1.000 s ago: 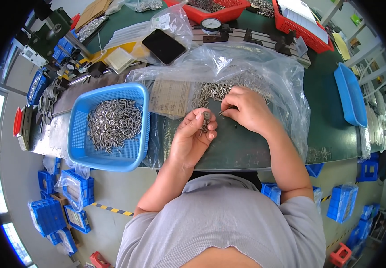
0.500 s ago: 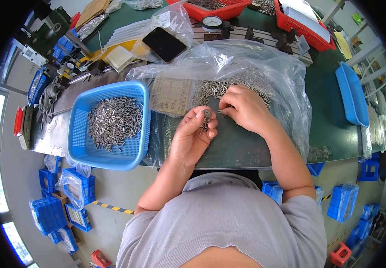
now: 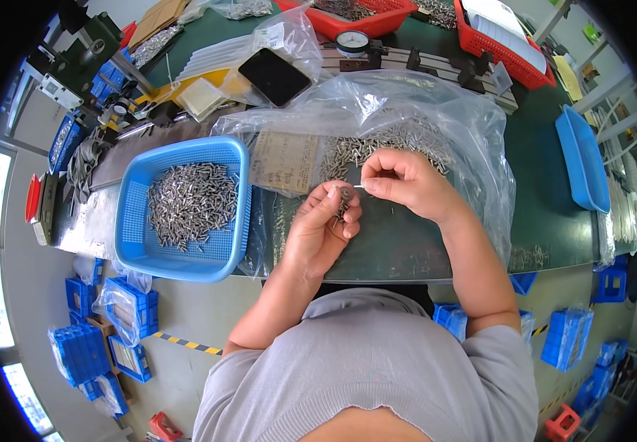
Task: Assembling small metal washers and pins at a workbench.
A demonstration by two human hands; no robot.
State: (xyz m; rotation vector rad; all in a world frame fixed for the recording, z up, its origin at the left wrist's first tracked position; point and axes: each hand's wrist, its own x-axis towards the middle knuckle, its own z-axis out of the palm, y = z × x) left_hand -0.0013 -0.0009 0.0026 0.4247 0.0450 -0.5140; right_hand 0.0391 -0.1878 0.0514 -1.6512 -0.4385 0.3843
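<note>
My left hand [image 3: 317,227] is closed around a small round metal piece [image 3: 345,194] with a hole in it, held between thumb and forefinger. Several metal pins [image 3: 342,212] lie against its curled fingers. Just to the right, my right hand [image 3: 415,186] pinches a single short metal pin [image 3: 359,187], its end pointing at the round piece. Whether the pin touches the piece is too small to tell. Behind both hands, a heap of similar pins [image 3: 346,152] spills inside a clear plastic bag [image 3: 480,162]. A blue basket [image 3: 239,236] on the left holds another pile of pins [image 3: 191,202].
A brown written card [image 3: 283,160] lies under the bag's plastic. Farther back are a black phone [image 3: 274,76], a dial gauge [image 3: 352,43] on a metal fixture and red baskets [image 3: 506,55]. A blue tray [image 3: 582,158] stands at the right table edge.
My right hand has brought a pin from beside the heap up to the round piece in my left hand. The left hand stays nearly in place.
</note>
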